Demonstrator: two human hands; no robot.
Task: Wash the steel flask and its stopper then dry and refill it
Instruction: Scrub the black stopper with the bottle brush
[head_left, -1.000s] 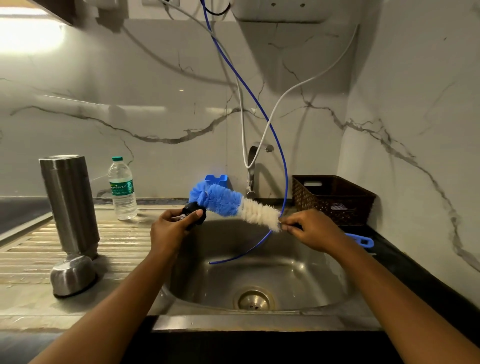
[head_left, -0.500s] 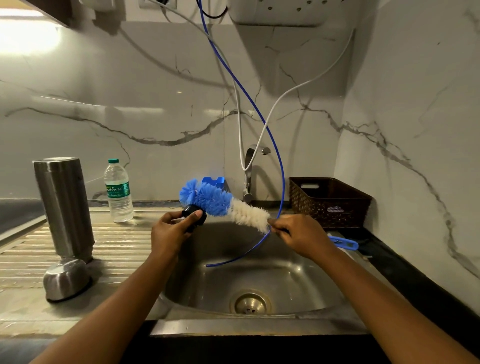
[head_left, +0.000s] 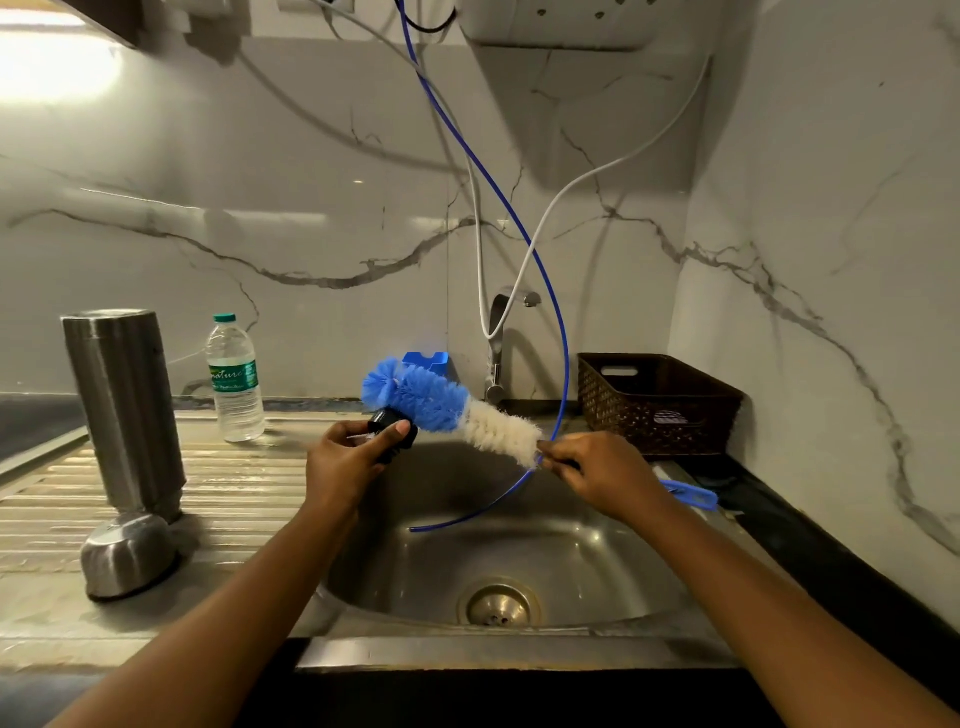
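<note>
Stopper (head_left: 392, 434), black, small: gripped in the left hand (head_left: 348, 462) between thumb and curled fingers, held above the sink (head_left: 597, 561). It is judged light and rigid, and likely slick once wet or soapy. It is best taken by its rim, as now, so that the face is left free for bristles. Its underside and any thread or seal are covered by the fingers and cannot be made out.

Bottle brush (head_left: 452, 410): blue bristles at the tip and white ones nearer the shank, laid just above the stopper. Actual contact cannot be confirmed. The bristles are judged soft and springy, the core stiff. The shank is pinched in the right hand (head_left: 597, 473), whose fingers are closed round it where the white bristles end. A blue handle end (head_left: 691, 493) shows beyond the right wrist, and the stretch between is hidden by the hand.

Blue tube (head_left: 519, 218): hung from above, passing close by the right hand's fingertips, with its free end below and between both hands. No flow can be made out.

Steel flask (head_left: 124, 410): stood upright on the ribbed drainboard (head_left: 234, 483), well to the left of the left hand and untouched. It is judged weighty, rigid and smooth, and slippery when wet, so it is to be taken round mid-body. Whether its mouth faces up or down cannot be told. A steel cap (head_left: 124, 556) is set just before its base.
</note>
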